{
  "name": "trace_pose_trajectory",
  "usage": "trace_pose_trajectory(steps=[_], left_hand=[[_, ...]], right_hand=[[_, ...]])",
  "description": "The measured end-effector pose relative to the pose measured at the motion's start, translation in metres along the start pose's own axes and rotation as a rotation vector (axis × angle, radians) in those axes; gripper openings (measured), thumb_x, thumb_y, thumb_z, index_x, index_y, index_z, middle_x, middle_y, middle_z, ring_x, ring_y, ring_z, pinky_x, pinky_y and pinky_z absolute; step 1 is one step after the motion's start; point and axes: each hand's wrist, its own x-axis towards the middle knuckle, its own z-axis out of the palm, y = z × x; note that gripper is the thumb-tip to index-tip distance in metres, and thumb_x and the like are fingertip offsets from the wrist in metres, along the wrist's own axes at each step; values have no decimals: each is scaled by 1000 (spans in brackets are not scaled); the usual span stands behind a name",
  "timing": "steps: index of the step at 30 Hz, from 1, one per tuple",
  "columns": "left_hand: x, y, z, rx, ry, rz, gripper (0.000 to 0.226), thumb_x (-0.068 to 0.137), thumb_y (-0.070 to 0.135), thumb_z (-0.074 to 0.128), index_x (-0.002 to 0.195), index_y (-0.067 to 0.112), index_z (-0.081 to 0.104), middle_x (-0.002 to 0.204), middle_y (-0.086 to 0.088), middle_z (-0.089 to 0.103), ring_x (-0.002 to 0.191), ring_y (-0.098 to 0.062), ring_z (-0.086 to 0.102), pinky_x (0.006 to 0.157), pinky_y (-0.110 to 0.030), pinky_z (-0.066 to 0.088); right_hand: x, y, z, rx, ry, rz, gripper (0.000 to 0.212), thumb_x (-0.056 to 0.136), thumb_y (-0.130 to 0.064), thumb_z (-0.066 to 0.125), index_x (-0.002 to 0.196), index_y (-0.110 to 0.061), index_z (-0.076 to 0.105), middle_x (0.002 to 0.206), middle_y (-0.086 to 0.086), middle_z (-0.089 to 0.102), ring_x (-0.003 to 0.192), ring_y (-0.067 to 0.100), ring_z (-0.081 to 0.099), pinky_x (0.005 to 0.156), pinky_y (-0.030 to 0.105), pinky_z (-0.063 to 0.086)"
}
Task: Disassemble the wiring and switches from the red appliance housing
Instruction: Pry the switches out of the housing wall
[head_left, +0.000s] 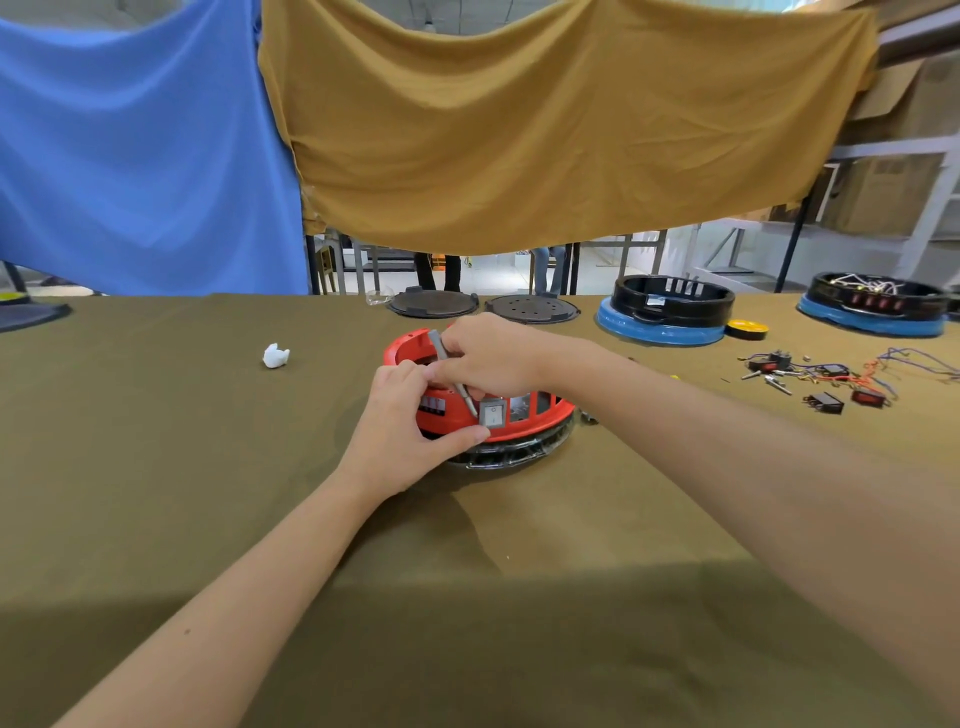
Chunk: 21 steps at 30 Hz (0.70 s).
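Right hand (488, 364) gripping screwdriver (451, 370), left hand (410, 426) around red housing (457, 415).

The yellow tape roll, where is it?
In the head view, the yellow tape roll lies far right on the table, against the nearer blue-based black housing.

no brand, label or number can be read; only the grey rocker switch (492, 415) on the red housing (524, 423) bears faint on-off marks, "o" above "i".
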Motion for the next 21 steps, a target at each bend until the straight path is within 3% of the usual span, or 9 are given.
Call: trace_pose_trajectory(steps=[6,12,16,19,21], left_hand=[[0,-1,1,-27,-8,-14,68,68,76,65,120,33,54,109,15,54,108,-1,36,89,-9,32],[-1,2,-1,-48,-21,-19,64,69,74,65,118,35,52,111,13,55,109,-5,38,90,-16,34],[-2,5,-2,1,20,-12,46,72,69,62,100,33,53,101,12,55,102,-9,41,85,-33,37],[-3,8,-2,53,59,-8,36,77,62,54,98,33,57,98,16,54,101,-7,42,83,-34,30],[-4,9,-2,79,68,-3,36,77,59,52,98,30,60,96,16,54,100,-9,43,85,-34,29]], right_hand=[[5,-5,-1,-45,-42,2,40,104,-34,47,73,-8,51,63,2,51,53,14,41,55,26,36],[3,-3,-1,-27,-21,-10,44,105,-37,45,76,-5,56,65,4,53,51,13,43,51,22,37],[-21,10,2,297,216,-29,38,102,-38,52,83,-6,62,64,-1,56,51,7,47,54,21,43],[-47,29,9,642,406,-32,20,100,-28,58,91,-10,64,69,-4,64,63,9,59,63,24,54],[-65,46,19,875,493,13,14,97,-19,63,95,-5,65,78,6,69,70,17,64,67,28,58]])
